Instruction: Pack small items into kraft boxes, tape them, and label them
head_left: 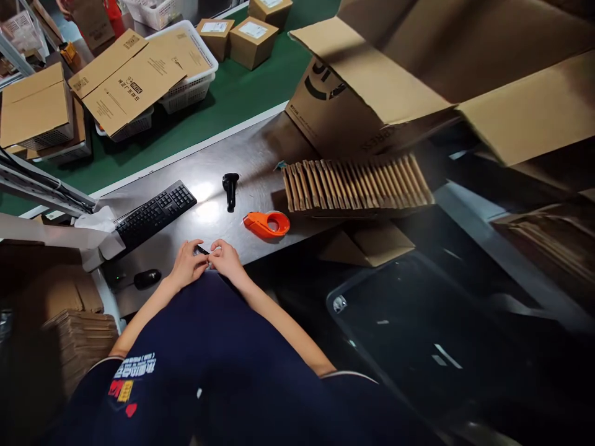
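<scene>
My left hand (186, 266) and my right hand (227, 260) are close together at the near edge of the steel table, just in front of my body. Between their curled fingers is a small, thin dark object (202, 250); its kind cannot be made out, and the fingers partly cover it. Beyond my right hand lies an orange tape dispenser (266, 225). A black handheld scanner (230, 191) is farther back on the steel. To the left of my left hand are a black mouse (147, 279) and a black keyboard (156, 214).
A row of folded cardboard (357, 186) stands at the right, before a large open carton (334, 111). Behind the table runs a green conveyor belt (251, 87) with small boxes (253, 42) and white baskets (190, 90). A dark plastic bin (409, 328) is at the lower right.
</scene>
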The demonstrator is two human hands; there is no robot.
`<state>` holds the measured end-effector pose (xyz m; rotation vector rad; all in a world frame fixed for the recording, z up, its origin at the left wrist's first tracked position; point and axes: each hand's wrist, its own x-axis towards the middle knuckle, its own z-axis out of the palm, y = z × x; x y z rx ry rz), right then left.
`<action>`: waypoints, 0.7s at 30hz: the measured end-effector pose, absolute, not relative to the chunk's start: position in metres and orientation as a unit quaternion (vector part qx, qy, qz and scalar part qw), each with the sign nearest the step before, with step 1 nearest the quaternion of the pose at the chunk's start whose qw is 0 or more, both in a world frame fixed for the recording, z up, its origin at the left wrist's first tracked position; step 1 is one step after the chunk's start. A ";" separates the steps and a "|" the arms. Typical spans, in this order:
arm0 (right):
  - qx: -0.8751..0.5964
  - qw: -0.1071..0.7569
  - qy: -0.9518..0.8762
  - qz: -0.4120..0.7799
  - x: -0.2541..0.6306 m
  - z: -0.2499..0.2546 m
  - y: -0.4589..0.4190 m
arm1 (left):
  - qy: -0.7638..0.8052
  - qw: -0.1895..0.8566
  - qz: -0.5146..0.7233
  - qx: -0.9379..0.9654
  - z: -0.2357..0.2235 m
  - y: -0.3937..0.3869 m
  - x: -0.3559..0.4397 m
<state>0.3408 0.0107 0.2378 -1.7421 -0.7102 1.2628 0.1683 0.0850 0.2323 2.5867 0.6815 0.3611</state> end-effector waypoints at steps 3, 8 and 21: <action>-0.702 0.441 -0.265 0.492 0.339 0.236 0.010 | 0.235 0.235 0.129 0.934 0.229 0.085 0.167; -0.688 0.473 -0.217 0.505 0.336 0.229 0.011 | 0.218 0.241 0.141 0.935 0.228 0.085 0.164; -0.674 0.478 -0.204 0.525 0.337 0.235 0.012 | 0.217 0.210 0.112 0.947 0.234 0.085 0.169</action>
